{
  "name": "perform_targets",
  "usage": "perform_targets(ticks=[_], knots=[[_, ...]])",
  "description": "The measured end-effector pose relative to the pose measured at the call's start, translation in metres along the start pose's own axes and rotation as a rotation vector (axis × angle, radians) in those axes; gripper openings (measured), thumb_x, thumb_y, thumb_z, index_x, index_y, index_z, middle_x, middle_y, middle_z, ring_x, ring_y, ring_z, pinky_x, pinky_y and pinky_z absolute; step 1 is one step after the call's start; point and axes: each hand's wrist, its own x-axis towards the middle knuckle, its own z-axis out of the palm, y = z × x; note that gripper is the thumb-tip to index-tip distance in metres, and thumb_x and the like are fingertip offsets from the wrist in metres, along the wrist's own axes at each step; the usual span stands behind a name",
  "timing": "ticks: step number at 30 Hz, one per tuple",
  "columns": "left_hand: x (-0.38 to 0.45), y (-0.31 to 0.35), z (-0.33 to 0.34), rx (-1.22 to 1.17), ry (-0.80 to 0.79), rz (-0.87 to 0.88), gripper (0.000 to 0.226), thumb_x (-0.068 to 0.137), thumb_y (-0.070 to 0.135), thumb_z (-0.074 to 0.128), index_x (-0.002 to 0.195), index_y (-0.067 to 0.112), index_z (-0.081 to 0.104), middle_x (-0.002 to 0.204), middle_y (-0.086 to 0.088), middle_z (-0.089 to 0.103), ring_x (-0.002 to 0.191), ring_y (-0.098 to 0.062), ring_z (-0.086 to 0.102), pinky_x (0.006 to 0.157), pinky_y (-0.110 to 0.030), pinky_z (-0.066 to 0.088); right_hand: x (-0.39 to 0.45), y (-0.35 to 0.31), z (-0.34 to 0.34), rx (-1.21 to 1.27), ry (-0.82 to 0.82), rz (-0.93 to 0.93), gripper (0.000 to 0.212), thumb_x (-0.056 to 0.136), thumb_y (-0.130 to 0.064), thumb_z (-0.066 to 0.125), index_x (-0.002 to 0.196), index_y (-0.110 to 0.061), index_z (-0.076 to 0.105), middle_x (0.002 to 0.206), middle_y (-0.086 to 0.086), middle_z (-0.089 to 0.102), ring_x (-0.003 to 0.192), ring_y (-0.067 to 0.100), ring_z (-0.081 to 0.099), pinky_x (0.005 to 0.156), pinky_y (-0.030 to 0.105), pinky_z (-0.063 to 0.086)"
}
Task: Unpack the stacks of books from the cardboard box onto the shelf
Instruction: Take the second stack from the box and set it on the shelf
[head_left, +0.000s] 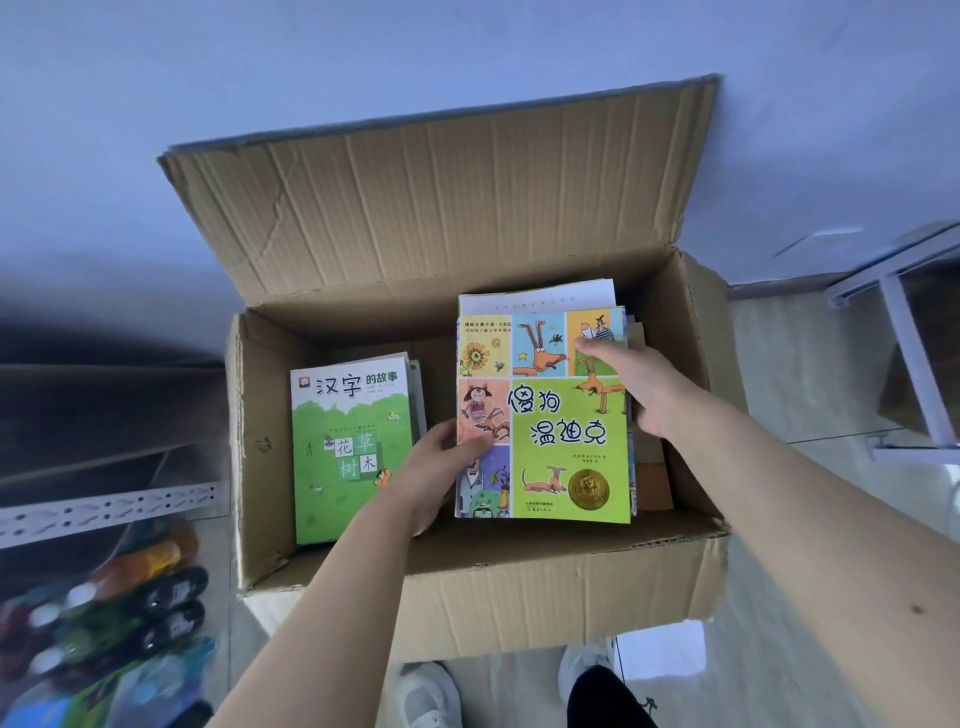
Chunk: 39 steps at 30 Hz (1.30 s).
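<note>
An open cardboard box (519, 597) stands on the floor below me. Inside, on the right, is a stack of books (566, 431) topped by a colourful cartoon-dog cover. My left hand (441, 467) grips the stack's left edge, thumb on the cover. My right hand (639, 384) holds its right edge, thumb on top and fingers down the side. The stack sits higher than a second stack with a green and white cover (348, 452), which lies in the box's left half.
A white metal shelf rail (104, 509) crosses at the left, with blurred bottles (130, 603) below it. Another white shelf frame (909, 353) stands at the right. My shoes (431, 696) are on the tiled floor by the box's near wall.
</note>
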Motion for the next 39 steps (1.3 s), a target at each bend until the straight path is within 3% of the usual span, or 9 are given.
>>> perform_targets(ticks=[5,10,15,18,22,26,28,33,39], knots=[[-0.025,0.016,-0.006,0.031,-0.002,0.032,0.039,0.091,0.019,0.065,0.127,0.009,0.052,0.118,-0.008,0.070,0.103,-0.024,0.070,0.093,-0.042,0.054,-0.031,-0.015,0.004,0.038,0.000,-0.042,0.028,0.077,-0.042,0.079,0.093,-0.027,0.062,0.108,0.002,0.067,0.105,0.025,0.061,0.099,0.041,0.046],[-0.075,0.039,-0.011,0.069,-0.027,0.068,0.030,0.092,0.018,0.063,0.121,0.013,0.056,0.116,-0.007,0.070,0.095,-0.021,0.071,0.087,-0.036,0.057,-0.083,-0.037,0.010,0.073,0.017,-0.116,0.043,0.078,-0.035,0.080,0.117,-0.022,0.064,0.112,0.003,0.070,0.101,0.026,0.066,0.088,0.041,0.054],[-0.141,0.060,-0.022,0.113,-0.019,0.132,0.035,0.091,0.022,0.065,0.124,0.012,0.056,0.120,-0.009,0.069,0.107,-0.030,0.068,0.099,-0.047,0.050,-0.155,-0.065,0.022,0.055,-0.013,-0.199,0.059,0.071,-0.040,0.084,0.123,-0.023,0.062,0.114,0.001,0.070,0.104,0.025,0.064,0.098,0.047,0.049],[-0.197,0.078,-0.033,0.127,-0.013,0.183,0.039,0.091,0.024,0.066,0.127,0.013,0.054,0.120,-0.008,0.069,0.108,-0.028,0.068,0.099,-0.047,0.051,-0.206,-0.083,0.036,0.027,-0.045,-0.254,0.093,0.045,-0.055,0.090,0.128,-0.025,0.060,0.123,0.001,0.067,0.116,0.027,0.059,0.108,0.052,0.039],[-0.272,0.102,-0.056,0.149,-0.003,0.251,0.040,0.088,0.029,0.068,0.123,0.017,0.054,0.118,-0.008,0.070,0.106,-0.028,0.069,0.097,-0.047,0.051,-0.270,-0.105,0.061,0.019,-0.081,-0.338,0.095,0.049,-0.054,0.089,0.133,-0.025,0.056,0.132,0.003,0.062,0.125,0.029,0.054,0.113,0.056,0.032],[-0.351,0.120,-0.085,0.159,0.062,0.356,0.058,0.080,0.039,0.076,0.126,0.014,0.052,0.116,-0.006,0.071,0.101,-0.026,0.071,0.089,-0.044,0.056,-0.320,-0.134,0.095,-0.024,-0.164,-0.416,0.122,0.020,-0.067,0.090,0.130,-0.026,0.057,0.131,0.004,0.064,0.125,0.030,0.055,0.111,0.058,0.034],[-0.387,0.124,-0.102,0.126,0.103,0.393,0.073,0.070,0.046,0.081,0.127,0.013,0.052,0.115,-0.007,0.072,0.103,-0.029,0.070,0.094,-0.052,0.052,-0.352,-0.151,0.119,-0.048,-0.214,-0.463,0.117,0.021,-0.066,0.090,0.126,-0.024,0.060,0.128,0.004,0.065,0.123,0.030,0.056,0.112,0.055,0.034],[-0.476,0.128,-0.138,0.052,0.243,0.463,0.048,0.087,0.028,0.069,0.127,0.010,0.051,0.115,-0.009,0.071,0.100,-0.025,0.072,0.084,-0.040,0.059,-0.414,-0.187,0.179,-0.134,-0.389,-0.565,0.104,0.021,-0.068,0.089,0.114,-0.027,0.065,0.117,0.001,0.071,0.116,0.030,0.061,0.110,0.055,0.035],[-0.580,0.113,-0.177,-0.023,0.503,0.569,0.051,0.081,0.032,0.075,0.125,0.013,0.057,0.113,-0.004,0.073,0.101,-0.023,0.071,0.093,-0.046,0.054,-0.512,-0.213,0.255,-0.235,-0.664,-0.651,0.093,0.041,-0.052,0.089,0.123,-0.018,0.061,0.114,0.008,0.072,0.108,0.033,0.066,0.102,0.057,0.045]])
